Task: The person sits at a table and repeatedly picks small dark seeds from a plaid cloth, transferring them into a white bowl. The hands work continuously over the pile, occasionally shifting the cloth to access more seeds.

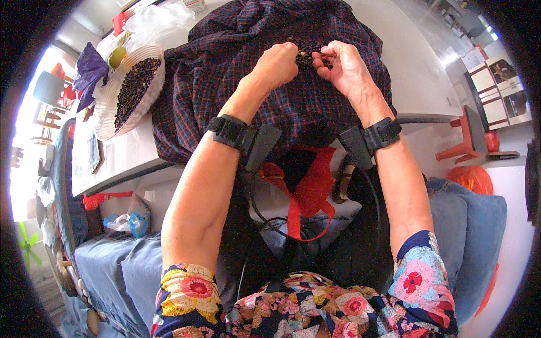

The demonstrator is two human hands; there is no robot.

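A dark plaid cloth (270, 105) lies bunched and spread over the table before me. On it is a heap of small dark beans or seeds (307, 55), with a few pale bits among them. My left hand (277, 63) is at the heap's left edge, back of the hand up, fingers curled down; what is in its fingertips is hidden. To the right of the heap, my right hand (344, 69) is turned palm inward with its fingers curled, and a few of the dark beans show between them. Each wrist wears a black strap with a box.
A ribbed translucent bowl (158, 80) of dark beans stands on the white table (127, 162) at left. Behind it are a green fruit (117, 57), purple cloth (91, 72) and clear plastic bag (158, 21). A red strap (312, 181) and black cables hang below the table edge.
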